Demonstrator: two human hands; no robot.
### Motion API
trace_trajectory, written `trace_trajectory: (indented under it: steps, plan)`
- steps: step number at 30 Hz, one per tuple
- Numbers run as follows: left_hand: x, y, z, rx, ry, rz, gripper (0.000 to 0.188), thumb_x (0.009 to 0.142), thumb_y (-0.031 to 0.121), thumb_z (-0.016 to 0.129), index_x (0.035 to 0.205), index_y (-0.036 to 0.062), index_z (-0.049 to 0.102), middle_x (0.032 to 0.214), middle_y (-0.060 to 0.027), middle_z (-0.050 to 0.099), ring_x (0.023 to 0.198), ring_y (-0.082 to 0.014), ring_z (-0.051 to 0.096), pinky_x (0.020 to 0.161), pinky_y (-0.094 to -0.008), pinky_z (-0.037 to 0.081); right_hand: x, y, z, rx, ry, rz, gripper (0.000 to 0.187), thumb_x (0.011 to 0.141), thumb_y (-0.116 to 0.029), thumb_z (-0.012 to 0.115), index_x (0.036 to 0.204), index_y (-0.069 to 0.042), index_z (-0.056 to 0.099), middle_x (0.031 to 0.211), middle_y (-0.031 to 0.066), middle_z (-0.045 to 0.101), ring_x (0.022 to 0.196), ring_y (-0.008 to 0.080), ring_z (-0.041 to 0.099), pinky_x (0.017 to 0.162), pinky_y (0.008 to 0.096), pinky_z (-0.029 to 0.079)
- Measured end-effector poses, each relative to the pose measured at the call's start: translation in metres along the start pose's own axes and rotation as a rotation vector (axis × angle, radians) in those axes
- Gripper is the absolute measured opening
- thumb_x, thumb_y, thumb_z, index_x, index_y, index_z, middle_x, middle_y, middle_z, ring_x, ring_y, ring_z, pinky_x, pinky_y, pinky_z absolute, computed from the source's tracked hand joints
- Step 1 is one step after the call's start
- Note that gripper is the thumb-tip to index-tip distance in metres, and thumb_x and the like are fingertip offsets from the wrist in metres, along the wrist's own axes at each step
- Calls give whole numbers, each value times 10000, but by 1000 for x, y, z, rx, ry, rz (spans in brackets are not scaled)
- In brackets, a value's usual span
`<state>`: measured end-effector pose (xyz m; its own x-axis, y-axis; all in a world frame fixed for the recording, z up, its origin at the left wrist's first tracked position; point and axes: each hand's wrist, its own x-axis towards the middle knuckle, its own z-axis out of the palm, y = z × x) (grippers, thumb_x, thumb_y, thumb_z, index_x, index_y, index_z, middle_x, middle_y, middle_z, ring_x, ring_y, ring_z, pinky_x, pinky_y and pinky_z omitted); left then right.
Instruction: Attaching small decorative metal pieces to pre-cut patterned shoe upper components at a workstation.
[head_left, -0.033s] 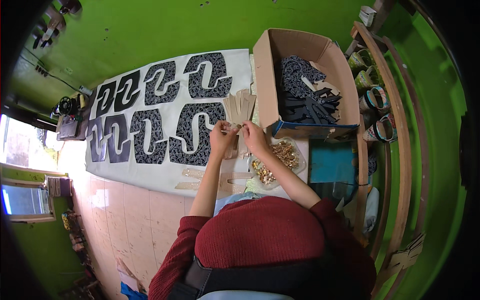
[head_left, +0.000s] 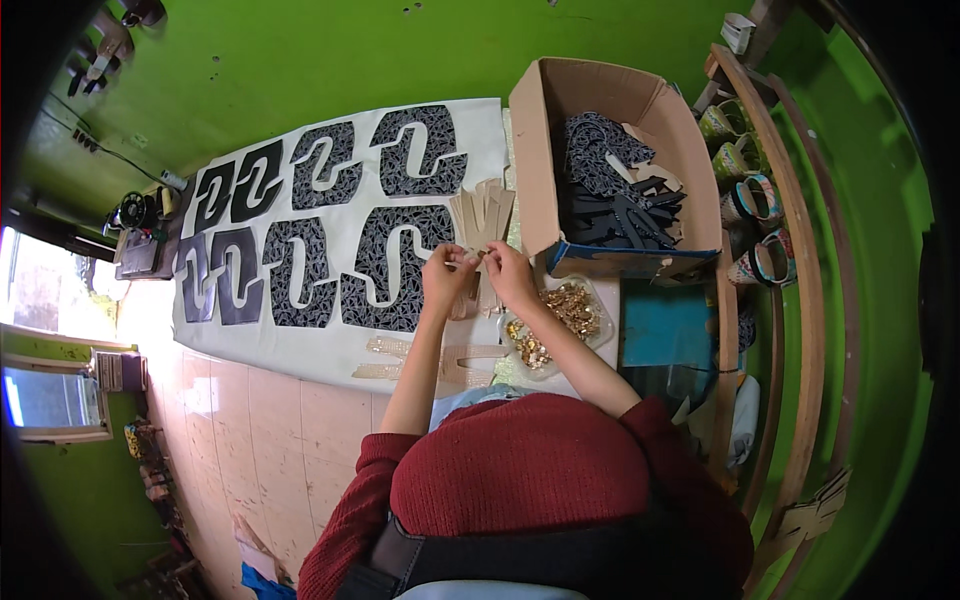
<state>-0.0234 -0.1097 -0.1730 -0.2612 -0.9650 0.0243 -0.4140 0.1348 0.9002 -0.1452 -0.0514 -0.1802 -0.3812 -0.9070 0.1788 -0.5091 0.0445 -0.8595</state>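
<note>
My left hand point(head_left: 451, 279) and my right hand point(head_left: 511, 277) meet at the table's right part, fingertips pinched close together. Between them is something small, too fine to make out, at the end of a beige strip. Right beneath lie several beige strips point(head_left: 484, 213), fanned out away from me. Under my right forearm stands a clear plastic tray point(head_left: 606, 335) with small gold-coloured metal fittings point(head_left: 570, 312) in two heaps. To the left of my left forearm lie patterned beige strap pieces point(head_left: 385, 371).
Black and grey patterned S-shaped cut pieces point(head_left: 300, 275) lie in two rows on the white-covered table point(head_left: 330, 352). A cardboard box point(head_left: 535, 165) with dark patterned scraps stands at the right. Beyond it rises a wooden rack point(head_left: 800, 260) holding colourful sandals point(head_left: 757, 200).
My hands stay in nearly the same place, with fingertips slightly shifted around the small thing. The whole view has moved a few pixels sideways.
</note>
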Motion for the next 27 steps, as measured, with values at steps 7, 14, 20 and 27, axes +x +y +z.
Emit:
trace_trajectory:
  steps: [7, 14, 20, 27]
  plan:
    - [-4, -11, -10, -180, -251, -100, 211, 792, 197, 676, 907, 24, 642, 789, -6, 628, 712, -60, 548, 617, -205, 429, 4, -5, 7, 217, -32, 252, 146, 801, -70, 607, 930, -2, 611, 747, 83, 647, 672, 149, 631, 621, 265, 503]
    - [-21, 5, -26, -483, -312, -301, 240, 833, 164, 639, 1040, 56, 584, 918, -3, 625, 797, -49, 570, 676, -213, 470, -9, -32, -12, 334, 37, -50, 85, 808, -9, 572, 889, 3, 591, 791, 96, 626, 718, 170, 628, 642, 248, 495]
    - [-44, 63, -56, -724, -309, -208, 268, 842, 48, 597, 1091, 3, 509, 934, -61, 650, 818, -91, 606, 731, -237, 507, -21, -72, -45, 632, -38, -8, 77, 840, -1, 551, 913, 15, 569, 834, 70, 614, 738, 116, 604, 663, 231, 484]
    - [-71, 126, -73, -729, -224, -23, 232, 831, 29, 610, 1048, -34, 558, 932, -65, 647, 823, -72, 589, 759, -210, 468, -31, -120, -88, 460, -3, -173, 90, 800, 7, 606, 888, 0, 623, 852, 84, 619, 753, 135, 605, 677, 243, 479]
